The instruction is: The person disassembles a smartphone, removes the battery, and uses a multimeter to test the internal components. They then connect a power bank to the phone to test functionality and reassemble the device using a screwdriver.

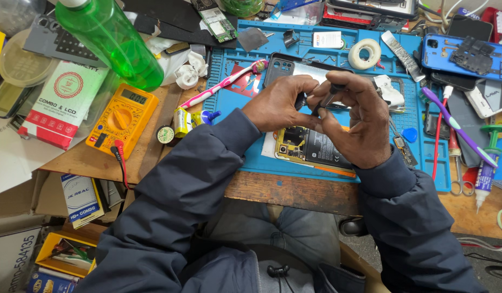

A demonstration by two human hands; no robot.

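- Blue work mat: matt, rubbery-looking.
- Bench edge: worn, rough wood.
- Green bottle: glossy clear plastic.
- Yellow multimeter: smooth plastic.
- Jacket sleeves: dark matt cloth.
- Phone back cover: smooth, dark, slightly glossy.
- Tape roll: pale, matt.

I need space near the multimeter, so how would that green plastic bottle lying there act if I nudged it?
The green bottle lies on its side and is round, so it would probably roll rather than slide. It looks like thin clear plastic and may be light and give under a push. Rolling right, it would likely bump the crumpled tissue; forward, the yellow multimeter.
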